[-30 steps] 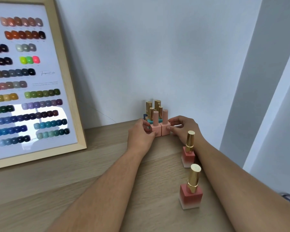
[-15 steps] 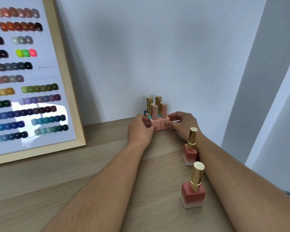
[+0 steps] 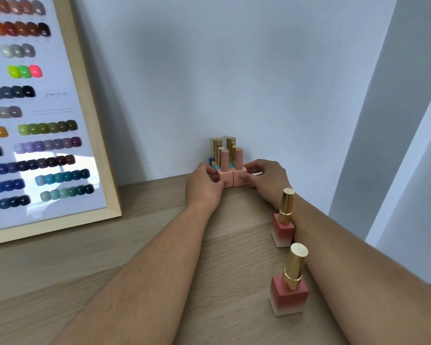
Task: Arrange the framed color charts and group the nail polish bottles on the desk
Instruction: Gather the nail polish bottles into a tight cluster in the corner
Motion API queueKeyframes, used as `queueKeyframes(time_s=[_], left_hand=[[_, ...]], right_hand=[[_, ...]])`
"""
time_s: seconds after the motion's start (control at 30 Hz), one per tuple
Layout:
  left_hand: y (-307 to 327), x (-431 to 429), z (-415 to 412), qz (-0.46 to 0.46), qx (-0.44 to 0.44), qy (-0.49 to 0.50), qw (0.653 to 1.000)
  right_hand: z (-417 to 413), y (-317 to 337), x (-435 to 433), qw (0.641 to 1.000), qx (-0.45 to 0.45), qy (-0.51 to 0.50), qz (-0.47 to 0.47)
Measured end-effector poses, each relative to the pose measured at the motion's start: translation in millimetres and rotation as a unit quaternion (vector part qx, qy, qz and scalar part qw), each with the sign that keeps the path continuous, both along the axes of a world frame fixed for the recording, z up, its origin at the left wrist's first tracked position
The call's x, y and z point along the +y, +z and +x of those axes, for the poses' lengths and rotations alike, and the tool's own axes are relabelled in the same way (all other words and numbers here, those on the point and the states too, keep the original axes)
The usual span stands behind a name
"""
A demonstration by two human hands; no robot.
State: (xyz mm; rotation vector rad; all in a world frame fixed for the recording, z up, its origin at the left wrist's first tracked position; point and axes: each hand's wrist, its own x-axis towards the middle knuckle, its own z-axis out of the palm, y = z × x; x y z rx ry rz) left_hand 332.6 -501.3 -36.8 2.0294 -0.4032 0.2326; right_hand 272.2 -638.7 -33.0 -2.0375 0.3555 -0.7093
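Left hand (image 3: 204, 186) fingers pinch left pink bottle (image 3: 225, 179), right hand (image 3: 268, 180) fingers pinch right pink bottle (image 3: 239, 177); pair touching, fronting bottle cluster (image 3: 230, 143) against wall (image 3: 234, 70), surface (image 3: 135, 245) 12 o'clock. Framed chart (image 3: 95, 135) leans at 9 o'clock.

Wide bare desk (image 3: 135, 232) lies between the framed chart (image 3: 98, 145) and the left arm (image 3: 159, 257); the far red bottle (image 3: 283, 230) and the near red bottle (image 3: 289, 295) stand just beside the right arm (image 3: 346, 257); the bottle group (image 3: 228, 158) fills the spot by the wall (image 3: 209, 83).
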Motion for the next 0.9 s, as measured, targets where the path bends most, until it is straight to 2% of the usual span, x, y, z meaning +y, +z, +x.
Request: queueKeyframes(time_s=[0.67,0.77,0.9], left_hand=[[2,-1,3,0.01,0.0,0.0,1.0],[2,1,1,0.005,0.001,0.001,1.0],[6,15,-12,-0.02,0.017,0.008,1.0]], right_hand=[[6,0,-2,1.0,0.006,0.012,0.01],[1,0,-3,0.999,0.0,0.012,0.032],[-22,3,-7,0.995,-0.042,-0.045,0.08]])
